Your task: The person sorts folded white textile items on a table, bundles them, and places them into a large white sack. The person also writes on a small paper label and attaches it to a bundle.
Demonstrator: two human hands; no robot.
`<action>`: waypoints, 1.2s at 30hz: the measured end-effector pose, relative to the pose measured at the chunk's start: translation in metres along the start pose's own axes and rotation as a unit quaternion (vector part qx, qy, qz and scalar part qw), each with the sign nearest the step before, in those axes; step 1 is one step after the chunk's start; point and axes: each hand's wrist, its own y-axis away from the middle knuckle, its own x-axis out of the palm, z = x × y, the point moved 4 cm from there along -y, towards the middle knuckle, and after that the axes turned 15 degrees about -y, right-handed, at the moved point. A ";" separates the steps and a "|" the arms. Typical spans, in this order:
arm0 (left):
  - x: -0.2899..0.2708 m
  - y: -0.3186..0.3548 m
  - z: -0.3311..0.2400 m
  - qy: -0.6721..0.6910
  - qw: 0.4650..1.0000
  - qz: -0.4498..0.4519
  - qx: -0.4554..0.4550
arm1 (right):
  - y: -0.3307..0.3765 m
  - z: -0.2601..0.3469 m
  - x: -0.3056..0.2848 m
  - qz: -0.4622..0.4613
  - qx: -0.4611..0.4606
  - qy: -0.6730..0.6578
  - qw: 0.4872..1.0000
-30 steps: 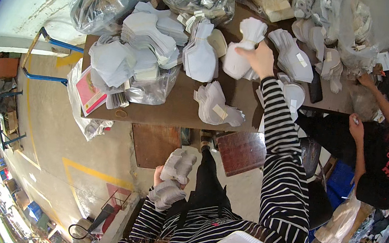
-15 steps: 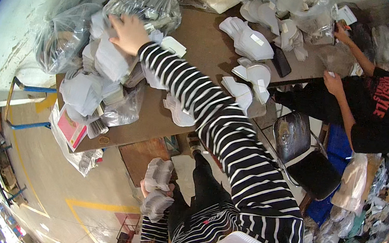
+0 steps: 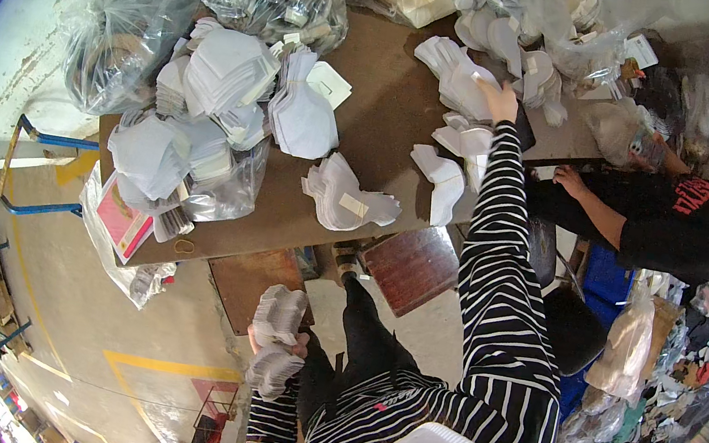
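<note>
Head view, now.

Item 1: L hand (image 3: 299, 346). Fingers closed round the narrow waist of a thick, peanut-shaped bundle of off-white sheet cut-outs (image 3: 279, 312); bundle held off the desk, low, in front of the person.

Item 2: R hand (image 3: 501, 104). Arm stretched over R part of desk; fingers partly spread at R side of a white, waisted stack of thin sheet cut-outs (image 3: 454, 77). Can't tell if they grip it or only touch.

Item 3: brown, flat-topped desk (image 3: 385, 67), carrying: waisted white stack w/ small cream label (image 3: 332, 189), nr front edge; curved white cut-out piece (image 3: 443, 184), to its R; rounded white stack (image 3: 304, 119), farther L; angular white piles (image 3: 229, 72), L end; black flat object (image 3: 527, 130), just beside R hand, partly hidden.

Item 4: co-worker in black shirt (image 3: 690, 219), far R, apart from both hands.

Handling notes (judgement): R fingers best set at the stack's waist, thumb opp., taking full thickness so no sheets slide; keep clear of black object. L grip wants to stay firm but not crushing, approx. level, edges kept flush.
</note>
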 end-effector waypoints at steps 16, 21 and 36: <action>0.021 0.006 0.015 -0.436 0.898 -0.014 0.066 | 0.094 0.091 0.026 0.181 -0.114 0.166 0.963; 0.015 0.015 0.030 0.008 0.983 0.142 -0.114 | 0.090 0.112 0.003 0.154 -0.120 -0.011 0.981; -0.007 0.050 0.002 0.138 0.983 0.101 -0.061 | 0.209 0.287 0.004 0.419 -0.017 -0.524 0.741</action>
